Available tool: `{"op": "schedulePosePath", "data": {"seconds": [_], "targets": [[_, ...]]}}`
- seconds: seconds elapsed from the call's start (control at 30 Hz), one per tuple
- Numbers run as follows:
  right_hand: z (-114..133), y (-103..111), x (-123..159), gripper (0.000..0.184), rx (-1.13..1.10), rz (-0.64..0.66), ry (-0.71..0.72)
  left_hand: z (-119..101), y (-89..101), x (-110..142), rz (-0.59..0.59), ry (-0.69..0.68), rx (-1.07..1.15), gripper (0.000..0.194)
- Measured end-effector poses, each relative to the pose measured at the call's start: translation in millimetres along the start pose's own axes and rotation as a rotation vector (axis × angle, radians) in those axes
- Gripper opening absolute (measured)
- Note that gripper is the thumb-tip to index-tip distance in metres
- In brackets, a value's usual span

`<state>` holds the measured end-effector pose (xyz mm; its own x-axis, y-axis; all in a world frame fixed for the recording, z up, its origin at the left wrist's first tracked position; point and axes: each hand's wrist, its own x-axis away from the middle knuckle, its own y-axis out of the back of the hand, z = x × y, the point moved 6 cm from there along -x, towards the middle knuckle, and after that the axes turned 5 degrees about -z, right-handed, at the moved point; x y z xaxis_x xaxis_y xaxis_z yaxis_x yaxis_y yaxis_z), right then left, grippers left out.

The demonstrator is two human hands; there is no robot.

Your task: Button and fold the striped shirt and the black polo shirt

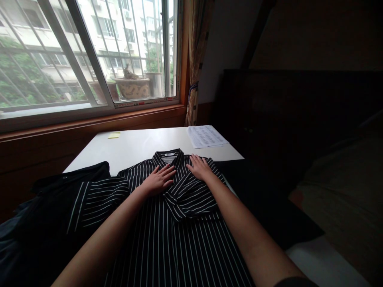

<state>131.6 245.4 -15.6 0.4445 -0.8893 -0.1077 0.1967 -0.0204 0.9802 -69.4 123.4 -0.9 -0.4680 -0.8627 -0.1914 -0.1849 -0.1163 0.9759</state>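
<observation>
1. While both hands rest upon it, the striped shirt [179,251] lies spread on the white table [143,139], directly beneath them, its collar [179,157] toward the far side
2. Just nearer than the collar, the left hand [158,180] lies flat with fingers loosely spread, touching the shirt's front
3. On the right, the right hand [200,167] lies flat, fingers extended and slightly apart, touching cloth by the folded sleeve [194,199]

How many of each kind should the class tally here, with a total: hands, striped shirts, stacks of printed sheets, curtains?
Hands (left hand, right hand): 2
Striped shirt: 1
Stack of printed sheets: 1
Curtain: 1
Total: 5
</observation>
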Motion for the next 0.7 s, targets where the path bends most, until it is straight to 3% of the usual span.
{"op": "schedulePosePath", "data": {"seconds": [0.17,0.3,0.43,0.6,0.7], "targets": [[4.1,7.5,3.7,0.073,-0.013,-0.012,-0.008,0.3,1.8,0.6,-0.010,-0.007,-0.023,0.056],[12.2,22.0,25.6,0.070,-0.016,-0.055,-0.015,-1.4,2.2,1.3,-0.010,-0.012,-0.042,0.057],[25.9,37.1,84.1,0.073,-0.057,-0.116,0.069,-0.7,1.5,1.8,-0.035,-0.028,-0.055,0.056],[35.4,37.0,180.2,0.074,-0.062,-0.013,0.145,1.3,-2.1,1.5,-0.017,-0.019,-0.048,0.057],[34.0,38.6,217.3,0.071,-0.077,0.021,0.150,0.3,-2.3,1.6,0.006,-0.009,-0.038,0.057]]}}
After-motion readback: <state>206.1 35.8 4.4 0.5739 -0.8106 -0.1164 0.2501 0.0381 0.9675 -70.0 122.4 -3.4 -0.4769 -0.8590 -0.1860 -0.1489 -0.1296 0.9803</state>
